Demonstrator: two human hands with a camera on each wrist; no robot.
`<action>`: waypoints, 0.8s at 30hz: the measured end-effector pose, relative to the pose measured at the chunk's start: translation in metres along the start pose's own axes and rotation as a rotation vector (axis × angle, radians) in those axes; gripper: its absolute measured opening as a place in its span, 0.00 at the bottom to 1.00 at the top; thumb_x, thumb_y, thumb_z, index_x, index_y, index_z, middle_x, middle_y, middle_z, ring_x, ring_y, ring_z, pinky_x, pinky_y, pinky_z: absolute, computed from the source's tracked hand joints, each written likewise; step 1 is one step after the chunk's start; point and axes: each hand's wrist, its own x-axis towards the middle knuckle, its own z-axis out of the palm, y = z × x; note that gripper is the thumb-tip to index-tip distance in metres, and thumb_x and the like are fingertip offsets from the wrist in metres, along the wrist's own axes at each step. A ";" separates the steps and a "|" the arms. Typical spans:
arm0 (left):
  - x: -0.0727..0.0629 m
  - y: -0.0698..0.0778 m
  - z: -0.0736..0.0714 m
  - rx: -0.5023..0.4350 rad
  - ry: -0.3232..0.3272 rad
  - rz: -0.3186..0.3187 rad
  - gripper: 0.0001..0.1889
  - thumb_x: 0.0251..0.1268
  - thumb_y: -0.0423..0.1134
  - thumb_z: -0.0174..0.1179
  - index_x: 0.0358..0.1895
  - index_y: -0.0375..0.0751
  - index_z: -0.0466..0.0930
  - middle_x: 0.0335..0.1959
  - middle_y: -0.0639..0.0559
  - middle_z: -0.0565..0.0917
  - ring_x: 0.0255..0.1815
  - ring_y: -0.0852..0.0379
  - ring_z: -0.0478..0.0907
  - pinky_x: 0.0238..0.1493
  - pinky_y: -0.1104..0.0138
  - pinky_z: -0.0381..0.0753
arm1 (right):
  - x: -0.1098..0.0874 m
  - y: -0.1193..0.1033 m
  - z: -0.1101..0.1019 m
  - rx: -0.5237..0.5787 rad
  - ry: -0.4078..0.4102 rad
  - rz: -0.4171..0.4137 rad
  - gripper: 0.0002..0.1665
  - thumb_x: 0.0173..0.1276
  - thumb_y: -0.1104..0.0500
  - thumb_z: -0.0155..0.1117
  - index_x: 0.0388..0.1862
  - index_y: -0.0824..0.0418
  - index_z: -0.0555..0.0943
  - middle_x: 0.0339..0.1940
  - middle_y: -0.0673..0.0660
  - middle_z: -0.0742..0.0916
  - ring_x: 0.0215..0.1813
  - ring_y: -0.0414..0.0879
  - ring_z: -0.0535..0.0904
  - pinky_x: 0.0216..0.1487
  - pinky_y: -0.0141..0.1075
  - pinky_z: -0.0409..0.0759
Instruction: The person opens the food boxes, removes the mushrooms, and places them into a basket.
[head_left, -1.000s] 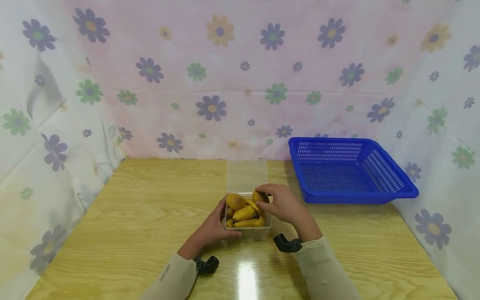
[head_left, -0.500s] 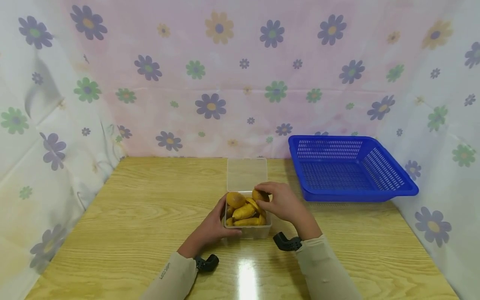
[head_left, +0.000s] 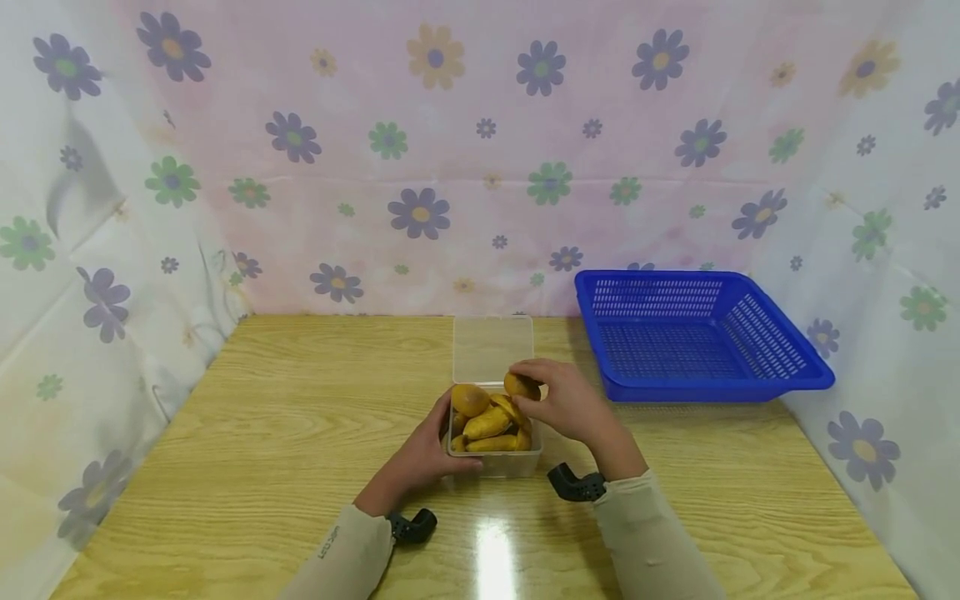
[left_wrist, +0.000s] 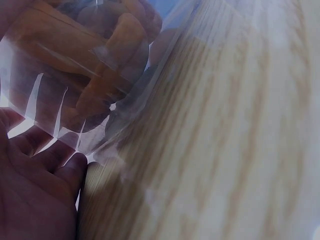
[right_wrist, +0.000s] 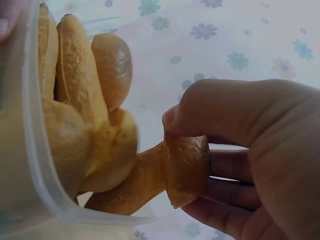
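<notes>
A clear plastic box [head_left: 495, 467], filled with yellow bananas [head_left: 487, 422] and rounded yellow-brown fruit [head_left: 470, 400], stands on the table. My left hand [head_left: 423, 454] grips its left side, thumb along the front; through the wall the left wrist view shows fingers [left_wrist: 37, 145] against the plastic. At the box's back right corner my right hand [head_left: 566, 400] pinches a rounded yellow-brown piece [head_left: 521, 385] between thumb and fingers. In the right wrist view this piece [right_wrist: 187, 167] is at the rim, in front of a longer yellow one; its exact kind is unclear.
Behind the box its clear lid [head_left: 492, 348] lies flat. A blue perforated basket [head_left: 712, 392] stands at the back right of the wooden table [head_left: 300, 400]. Flowered cloth [head_left: 480, 167] walls off the back and both sides.
My right hand has risen slightly with the pinched piece, which shows more of itself above the rim. The left hand stays on the box. The head view has shifted a little.
</notes>
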 end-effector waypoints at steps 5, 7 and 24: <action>0.000 0.001 0.000 0.002 0.000 -0.017 0.60 0.49 0.40 0.76 0.79 0.57 0.39 0.77 0.52 0.56 0.78 0.50 0.52 0.75 0.47 0.55 | -0.002 0.001 -0.004 0.046 0.052 -0.021 0.21 0.63 0.60 0.69 0.56 0.59 0.82 0.53 0.57 0.86 0.46 0.48 0.84 0.47 0.47 0.84; 0.000 0.004 0.000 -0.002 -0.004 -0.030 0.60 0.49 0.39 0.76 0.79 0.54 0.38 0.77 0.51 0.55 0.79 0.49 0.51 0.75 0.48 0.54 | -0.003 0.000 -0.006 0.053 0.071 -0.024 0.21 0.63 0.60 0.70 0.55 0.59 0.82 0.53 0.57 0.86 0.45 0.48 0.84 0.45 0.47 0.84; 0.000 -0.001 -0.001 -0.003 0.006 -0.019 0.60 0.47 0.43 0.77 0.78 0.62 0.41 0.76 0.56 0.58 0.78 0.51 0.54 0.75 0.48 0.56 | -0.013 0.005 -0.028 0.057 0.179 -0.047 0.23 0.63 0.60 0.70 0.58 0.57 0.81 0.57 0.55 0.84 0.45 0.45 0.83 0.44 0.40 0.83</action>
